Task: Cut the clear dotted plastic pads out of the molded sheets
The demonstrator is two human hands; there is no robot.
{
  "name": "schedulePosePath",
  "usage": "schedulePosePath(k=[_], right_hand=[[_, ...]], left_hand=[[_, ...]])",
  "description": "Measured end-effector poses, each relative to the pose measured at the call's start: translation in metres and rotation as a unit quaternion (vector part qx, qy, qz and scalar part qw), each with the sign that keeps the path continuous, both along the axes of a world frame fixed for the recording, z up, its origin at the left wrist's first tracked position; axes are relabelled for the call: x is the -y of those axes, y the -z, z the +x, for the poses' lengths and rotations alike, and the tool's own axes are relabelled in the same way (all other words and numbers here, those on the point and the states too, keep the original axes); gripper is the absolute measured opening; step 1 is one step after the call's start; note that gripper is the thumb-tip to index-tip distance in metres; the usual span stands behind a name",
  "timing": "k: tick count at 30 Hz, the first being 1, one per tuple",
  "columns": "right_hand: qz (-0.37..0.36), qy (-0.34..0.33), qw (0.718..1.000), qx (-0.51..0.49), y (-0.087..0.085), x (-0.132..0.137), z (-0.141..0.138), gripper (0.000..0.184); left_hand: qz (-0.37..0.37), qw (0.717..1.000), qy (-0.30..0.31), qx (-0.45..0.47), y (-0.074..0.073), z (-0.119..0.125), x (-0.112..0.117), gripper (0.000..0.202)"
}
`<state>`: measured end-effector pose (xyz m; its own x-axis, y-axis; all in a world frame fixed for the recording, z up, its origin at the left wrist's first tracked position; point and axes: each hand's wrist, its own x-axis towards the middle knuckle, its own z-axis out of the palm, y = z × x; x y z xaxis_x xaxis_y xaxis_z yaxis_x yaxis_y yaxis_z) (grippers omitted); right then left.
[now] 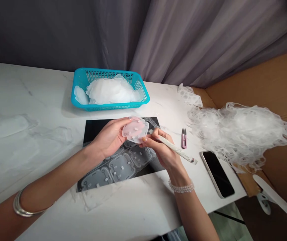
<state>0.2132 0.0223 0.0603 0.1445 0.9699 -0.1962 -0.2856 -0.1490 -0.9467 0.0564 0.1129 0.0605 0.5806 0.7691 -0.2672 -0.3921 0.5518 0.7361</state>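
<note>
My left hand [112, 135] is closed on the left edge of a translucent, milky moulded piece [135, 130] with rounded corners and small raised pegs. My right hand [164, 147] touches the lower right edge of that piece with thumb and fingertip. It also grips a long, whitish, stick-like tool [174, 147], whose back end sticks out toward the lower right; what sort of tip it has is hard to make out. Below both hands lies a translucent moulded sheet [122, 167] of similar pieces, on a black mat [92, 129].
A blue basket [108, 106] of similar translucent pieces stands behind the mat. To the right are pink-handled thread snips [184, 139], a phone [217, 174] and a heap of translucent offcuts [241, 130] beside cardboard [264, 87]. Clear sheets [20, 147] lie at left.
</note>
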Motion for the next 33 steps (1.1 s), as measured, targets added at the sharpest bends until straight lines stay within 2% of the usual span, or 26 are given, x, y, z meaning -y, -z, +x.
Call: schedulePosePath(k=[5,19,24,33], right_hand=[[-0.01,-0.017,1.0,0.001,0.003,0.0,-0.008,0.044],[0.001,0.05,0.999,-0.008,0.004,-0.002,-0.012,0.042],[-0.005,0.078,0.997,-0.01,0.005,-0.003,-0.011,0.043],[0.017,0.107,0.993,0.05,0.003,-0.002,-0.005,0.042]], left_hand=[[0.007,1.0,-0.029,0.005,-0.001,0.001,0.001,0.017],[-0.025,0.997,-0.075,0.015,0.0,0.004,0.001,0.016],[-0.027,0.997,-0.069,0.019,0.001,0.004,0.003,0.016],[-0.051,0.997,-0.063,0.0,0.002,0.004,0.005,0.014]])
